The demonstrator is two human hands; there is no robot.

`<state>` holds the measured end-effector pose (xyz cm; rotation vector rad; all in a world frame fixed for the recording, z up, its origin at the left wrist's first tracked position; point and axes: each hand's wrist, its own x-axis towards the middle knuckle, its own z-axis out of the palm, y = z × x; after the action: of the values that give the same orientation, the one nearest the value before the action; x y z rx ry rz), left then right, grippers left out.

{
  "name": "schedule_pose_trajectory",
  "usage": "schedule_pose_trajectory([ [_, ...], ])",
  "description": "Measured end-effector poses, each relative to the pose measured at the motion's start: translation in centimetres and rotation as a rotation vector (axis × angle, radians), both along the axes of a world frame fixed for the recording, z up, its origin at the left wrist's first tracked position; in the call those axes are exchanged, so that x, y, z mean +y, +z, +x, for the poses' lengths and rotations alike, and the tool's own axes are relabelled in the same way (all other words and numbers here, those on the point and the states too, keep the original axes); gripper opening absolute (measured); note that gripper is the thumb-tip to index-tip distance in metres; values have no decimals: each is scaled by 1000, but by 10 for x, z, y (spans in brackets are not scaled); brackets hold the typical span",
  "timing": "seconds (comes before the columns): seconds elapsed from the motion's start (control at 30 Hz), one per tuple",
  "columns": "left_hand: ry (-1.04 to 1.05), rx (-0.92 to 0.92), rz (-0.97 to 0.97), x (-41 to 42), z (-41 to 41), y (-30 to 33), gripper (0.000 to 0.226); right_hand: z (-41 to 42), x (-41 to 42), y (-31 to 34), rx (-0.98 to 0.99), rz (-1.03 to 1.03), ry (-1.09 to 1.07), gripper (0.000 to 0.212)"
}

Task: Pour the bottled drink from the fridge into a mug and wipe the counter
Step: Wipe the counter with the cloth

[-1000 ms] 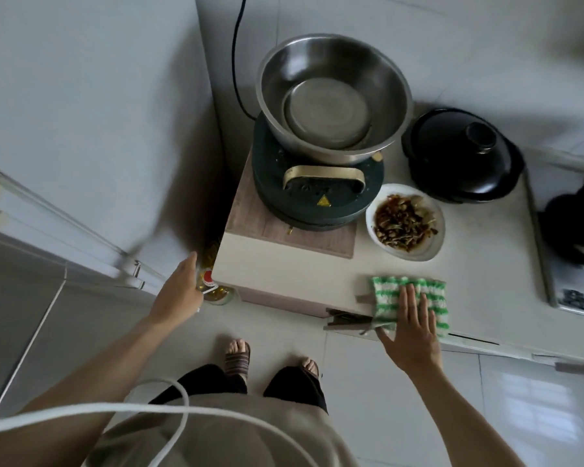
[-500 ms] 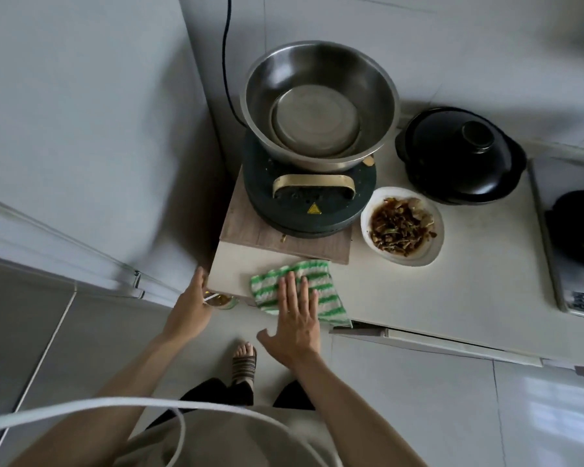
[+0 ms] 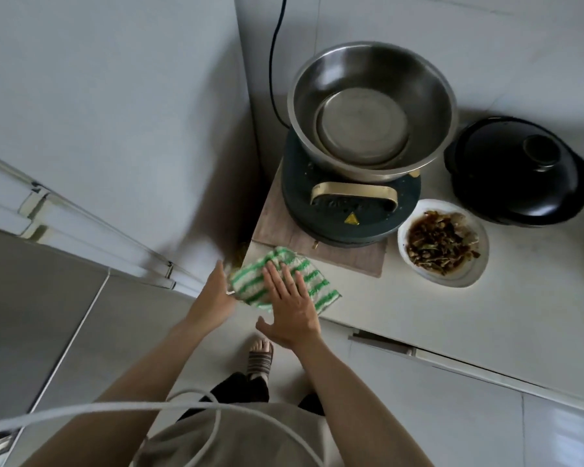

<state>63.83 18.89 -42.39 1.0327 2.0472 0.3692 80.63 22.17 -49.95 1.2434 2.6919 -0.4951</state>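
Observation:
A green-and-white striped cloth (image 3: 309, 287) lies at the front left corner of the white counter (image 3: 418, 308). My right hand (image 3: 289, 306) presses flat on it with straight fingers. My left hand (image 3: 216, 294) is cupped just off the counter's left edge, touching the cloth's overhanging corner, fingers straight. The fridge (image 3: 98, 129) stands to the left. No bottle or mug shows clearly; something yellowish sits low in the gap beside the counter.
A steel bowl (image 3: 371, 109) sits on a dark round cooker (image 3: 348, 214) on a wooden board (image 3: 344, 257). A white dish of dark food (image 3: 442, 244) and a black lidded pot (image 3: 520, 170) stand to the right. A black cable (image 3: 273, 62) runs up the wall.
My right hand has slid the cloth leftward along the counter's front to the left corner. My left hand has moved up to the counter's edge under the cloth.

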Motion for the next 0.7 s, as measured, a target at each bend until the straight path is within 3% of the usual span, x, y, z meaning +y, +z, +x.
schedule_pose_trajectory([
  [0.17,-109,83,37,18,7,6,76,116,6,4,-26,4,-212,93],
  [0.33,-460,244,100,26,43,4,78,200,3,11,-87,-22,-415,95],
  [0.57,-686,314,73,36,109,7,77,220,7,27,-111,-135,-488,101],
  [0.7,-769,341,12,49,128,18,74,215,23,47,-6,-245,-575,86],
])
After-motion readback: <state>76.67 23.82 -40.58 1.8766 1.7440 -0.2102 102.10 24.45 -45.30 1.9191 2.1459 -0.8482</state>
